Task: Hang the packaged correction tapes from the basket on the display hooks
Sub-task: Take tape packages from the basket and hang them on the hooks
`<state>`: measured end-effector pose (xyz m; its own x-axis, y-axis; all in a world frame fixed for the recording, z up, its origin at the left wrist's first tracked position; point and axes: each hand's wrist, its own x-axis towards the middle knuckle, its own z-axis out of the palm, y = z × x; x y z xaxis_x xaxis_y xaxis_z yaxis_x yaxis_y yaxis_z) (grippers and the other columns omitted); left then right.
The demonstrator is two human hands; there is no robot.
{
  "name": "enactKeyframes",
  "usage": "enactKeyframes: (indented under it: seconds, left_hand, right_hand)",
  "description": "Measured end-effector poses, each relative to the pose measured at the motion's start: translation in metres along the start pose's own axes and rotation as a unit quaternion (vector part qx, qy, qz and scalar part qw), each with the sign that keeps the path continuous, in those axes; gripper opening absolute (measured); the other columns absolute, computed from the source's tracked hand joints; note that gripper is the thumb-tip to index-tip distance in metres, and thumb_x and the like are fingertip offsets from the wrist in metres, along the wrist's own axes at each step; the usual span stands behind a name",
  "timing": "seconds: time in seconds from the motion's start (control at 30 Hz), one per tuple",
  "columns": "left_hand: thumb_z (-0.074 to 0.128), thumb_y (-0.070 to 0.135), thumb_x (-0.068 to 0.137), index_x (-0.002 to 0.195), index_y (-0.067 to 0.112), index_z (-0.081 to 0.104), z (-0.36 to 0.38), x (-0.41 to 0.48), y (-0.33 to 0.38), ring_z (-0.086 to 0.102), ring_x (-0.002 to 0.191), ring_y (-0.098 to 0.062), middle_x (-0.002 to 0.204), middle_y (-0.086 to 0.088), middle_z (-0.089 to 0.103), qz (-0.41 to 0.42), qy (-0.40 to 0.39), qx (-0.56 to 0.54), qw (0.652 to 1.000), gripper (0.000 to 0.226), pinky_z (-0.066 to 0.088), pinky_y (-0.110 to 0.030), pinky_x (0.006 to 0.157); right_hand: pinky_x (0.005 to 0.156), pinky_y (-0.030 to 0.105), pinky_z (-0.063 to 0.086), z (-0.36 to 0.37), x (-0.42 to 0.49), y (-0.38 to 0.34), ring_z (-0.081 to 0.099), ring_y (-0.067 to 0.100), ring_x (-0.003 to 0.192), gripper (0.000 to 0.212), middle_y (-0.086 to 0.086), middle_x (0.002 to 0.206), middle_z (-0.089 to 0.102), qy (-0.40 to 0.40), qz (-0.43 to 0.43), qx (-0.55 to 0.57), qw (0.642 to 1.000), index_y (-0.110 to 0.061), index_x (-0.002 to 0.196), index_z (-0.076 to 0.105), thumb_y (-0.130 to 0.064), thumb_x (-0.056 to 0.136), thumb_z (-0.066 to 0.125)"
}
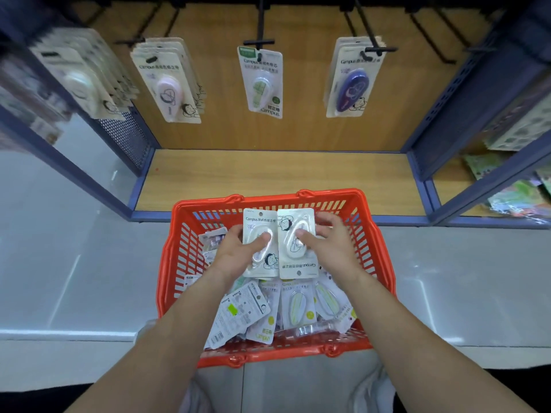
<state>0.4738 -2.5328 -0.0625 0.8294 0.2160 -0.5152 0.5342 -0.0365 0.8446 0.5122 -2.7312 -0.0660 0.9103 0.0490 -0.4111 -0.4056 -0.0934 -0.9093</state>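
Observation:
A red plastic basket (173,263) sits on the floor below me, full of several packaged correction tapes (298,305). My left hand (235,251) holds a white correction tape pack (258,222) upright over the basket. My right hand (331,242) holds a second white pack (295,219), turned upside down, side by side with the first. Above, black display hooks (258,42) on a wooden back panel carry hanging packs: white (80,81), pink (168,87), green (262,84) and purple (351,87).
A wooden bottom shelf (277,177) lies between blue metal uprights (465,93). Bare black hooks (432,37) stick out at the upper right. Colourful goods (518,198) fill the neighbouring bay on the right. Grey floor tiles surround the basket.

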Motion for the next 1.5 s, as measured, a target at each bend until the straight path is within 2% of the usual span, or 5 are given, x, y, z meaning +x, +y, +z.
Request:
enactKeyframes:
  seconds: [0.43,0.63,0.87,1.23,1.5]
  left_hand:
    - [0.087,0.024,0.079,0.126,0.02,0.06,-0.008,-0.006,-0.011,0.076,0.093,-0.016,0.112,0.002,0.075,-0.027,-0.029,-0.022,0.999,0.054,0.06,-0.035,0.078]
    - [0.088,0.027,0.078,0.119,0.022,0.065,-0.023,0.015,-0.031,0.075,0.097,-0.02,0.111,0.002,0.076,-0.055,0.003,-0.008,0.998,0.047,0.059,-0.046,0.09]
    - [0.085,0.021,0.081,0.123,0.017,0.064,-0.023,0.031,-0.038,0.074,0.096,-0.017,0.112,0.001,0.074,-0.065,0.027,-0.022,0.997,0.047,0.055,-0.027,0.07]
    - [0.086,0.017,0.081,0.119,0.022,0.059,-0.022,0.021,-0.025,0.073,0.085,-0.005,0.11,0.004,0.074,-0.047,0.026,-0.012,0.998,0.047,0.054,-0.016,0.057]
    - [0.087,0.019,0.079,0.122,0.02,0.059,-0.02,-0.01,0.018,0.074,0.088,-0.015,0.103,0.004,0.074,-0.026,-0.004,-0.018,0.999,0.052,0.056,-0.027,0.066]
  right_hand:
    - [0.059,0.032,0.05,0.032,-0.004,0.007,0.055,0.015,0.059,0.025,0.004,0.074,0.065,-0.053,0.043,-0.024,0.997,-0.014,0.084,0.072,-0.038,0.091,0.075]
    - [0.067,0.028,0.045,-0.006,0.049,0.032,0.064,0.017,0.083,0.017,-0.01,0.082,0.065,0.09,0.037,-0.177,0.979,-0.015,0.102,0.07,-0.03,0.097,0.066]
    - [0.081,0.037,0.047,-0.004,0.087,0.031,0.063,0.028,0.083,0.053,0.007,0.077,0.066,0.072,0.107,-0.307,0.943,-0.007,0.081,0.062,-0.058,0.094,0.061]
    - [0.086,0.035,0.049,-0.003,0.076,0.027,0.062,0.025,0.098,0.045,0.003,0.111,0.066,0.162,0.132,-0.2,0.957,-0.015,0.128,0.057,-0.019,0.087,0.074]
    - [0.061,0.025,0.048,-0.025,0.021,-0.012,0.066,0.004,0.062,0.008,0.0,0.075,0.07,0.042,0.042,-0.121,0.991,-0.01,0.089,0.07,-0.005,0.095,0.066]
